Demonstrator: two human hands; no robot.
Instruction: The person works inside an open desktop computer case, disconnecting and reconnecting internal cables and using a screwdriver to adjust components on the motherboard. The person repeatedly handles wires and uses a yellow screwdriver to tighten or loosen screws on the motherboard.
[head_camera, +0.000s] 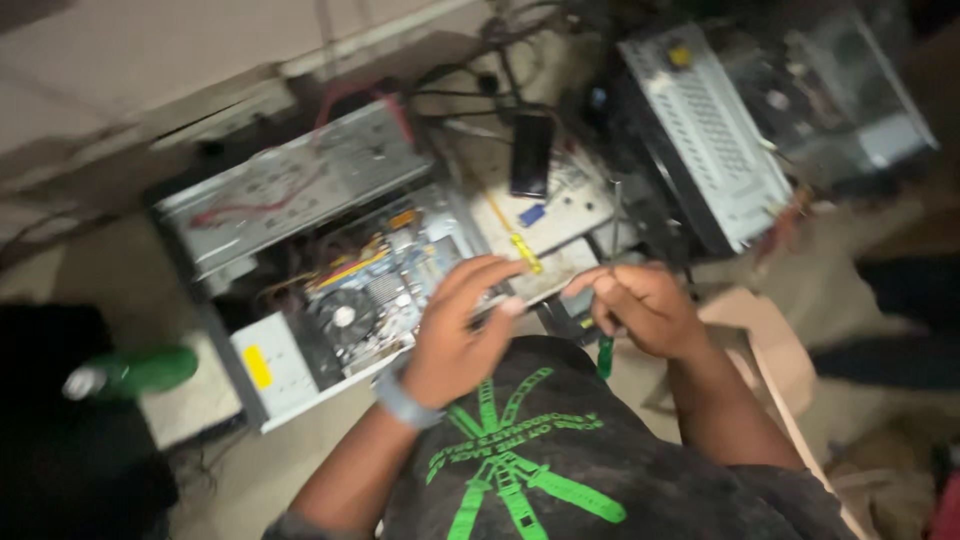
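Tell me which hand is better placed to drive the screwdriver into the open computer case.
Right. The right hand already holds the green-handled screwdriver. The left hand rests at the edge of the open computer case, probably steadying a part, though blur hides it.

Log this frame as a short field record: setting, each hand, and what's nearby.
setting: open desktop computer case lying on the floor, fan and board exposed
left hand: fingers on a small part at the case edge, part unclear
right hand: grips a green-handled screwdriver
nearby: black phone, second case, green bottle
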